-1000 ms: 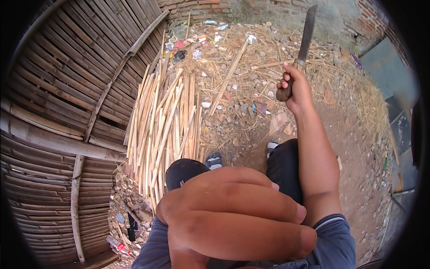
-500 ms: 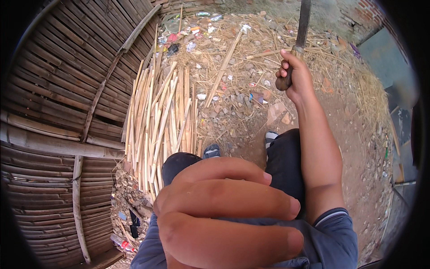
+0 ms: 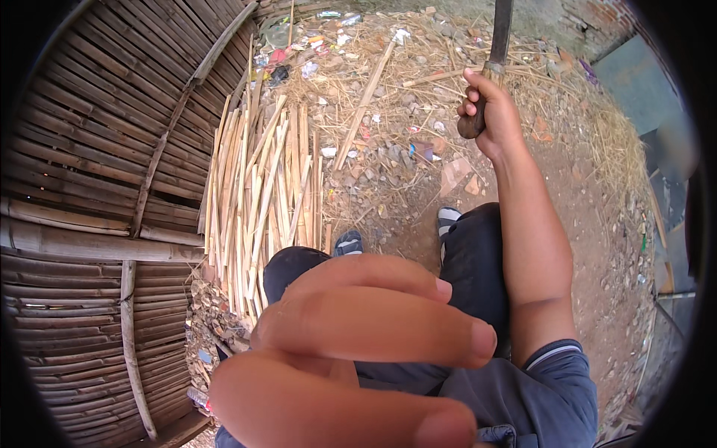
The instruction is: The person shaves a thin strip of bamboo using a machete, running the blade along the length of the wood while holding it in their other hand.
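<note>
My right hand (image 3: 499, 123) grips the brown wooden handle of a machete (image 3: 502, 33), held out ahead on the right. Its dark blade points up and runs out of the top of the view. Very close to the camera, my left hand (image 3: 373, 328) fills the lower middle. Its fingers are slightly bent and spread apart, with nothing visible in them; the thumb cannot be made out. Beyond it to the left, a pile of pale split bamboo strips (image 3: 261, 179) lies on the ground.
A slatted bamboo wall (image 3: 89, 134) stands along the left. Rubble, straw and litter cover the ground ahead, with a long loose strip (image 3: 366, 104) lying across them. A brick wall (image 3: 597, 22) rises at the back right, and grey panels (image 3: 635, 82) stand at the right.
The fingers of my left hand have spread, the nearest one moving down and left. My right hand still holds the machete. The view has shifted slightly.
</note>
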Tool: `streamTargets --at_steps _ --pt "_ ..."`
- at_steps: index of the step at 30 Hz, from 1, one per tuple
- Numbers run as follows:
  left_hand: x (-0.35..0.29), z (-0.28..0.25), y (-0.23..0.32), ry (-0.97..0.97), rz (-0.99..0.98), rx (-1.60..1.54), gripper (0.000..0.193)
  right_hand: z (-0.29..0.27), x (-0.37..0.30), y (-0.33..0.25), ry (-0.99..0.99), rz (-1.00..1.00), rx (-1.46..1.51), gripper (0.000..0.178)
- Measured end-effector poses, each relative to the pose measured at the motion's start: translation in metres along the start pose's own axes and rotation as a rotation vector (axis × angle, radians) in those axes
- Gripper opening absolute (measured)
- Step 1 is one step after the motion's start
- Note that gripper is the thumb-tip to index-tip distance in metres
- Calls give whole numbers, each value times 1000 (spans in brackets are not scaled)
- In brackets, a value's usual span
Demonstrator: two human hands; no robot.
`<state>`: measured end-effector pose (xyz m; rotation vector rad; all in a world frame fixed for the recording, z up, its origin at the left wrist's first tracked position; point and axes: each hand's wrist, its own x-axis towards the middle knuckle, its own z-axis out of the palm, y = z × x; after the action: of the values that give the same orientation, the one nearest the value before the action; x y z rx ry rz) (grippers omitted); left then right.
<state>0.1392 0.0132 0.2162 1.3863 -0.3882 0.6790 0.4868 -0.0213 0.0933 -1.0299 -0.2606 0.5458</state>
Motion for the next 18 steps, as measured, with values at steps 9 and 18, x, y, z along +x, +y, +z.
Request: streamTargets --at_steps 9,18 --pt "4 6 -17 47 23 -149 32 -9 -1 -4 0 -14 -20 20" --pt "8 21 -8 71 49 -130 31 -16 -3 -12 23 -31 -61 20"
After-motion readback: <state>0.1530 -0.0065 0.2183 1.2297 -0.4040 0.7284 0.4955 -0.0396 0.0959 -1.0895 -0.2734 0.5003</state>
